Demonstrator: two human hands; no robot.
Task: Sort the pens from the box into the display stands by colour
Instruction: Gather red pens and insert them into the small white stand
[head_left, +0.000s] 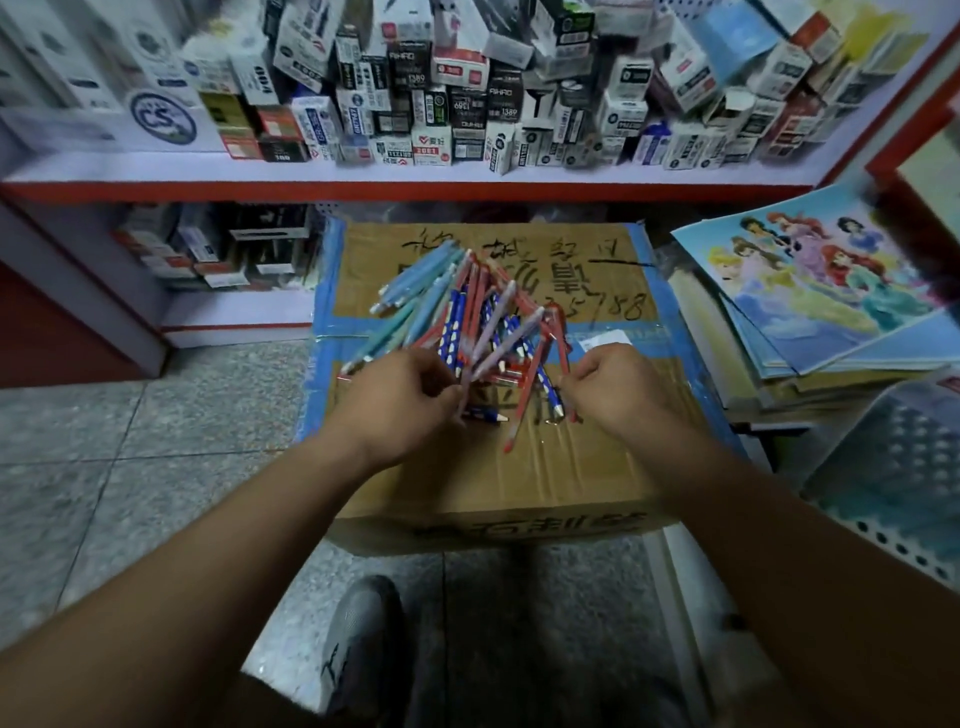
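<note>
Now: left hand (400, 400) grasping lilac pens (506, 345); right hand (618, 389) curled round red pens (563, 348). Between both hands, pen pile (457, 312) atop closed cardboard box (571, 467), teal ones toward box's far left.

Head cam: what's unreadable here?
All head view.
Which pens the left hand pinches: hidden under its curled fingers.
Whether the right hand grips any: knuckles hide it.
Pen count: pile overlaps.
Labels on shelf boxes: blurred.
No display stands in frame.
</note>
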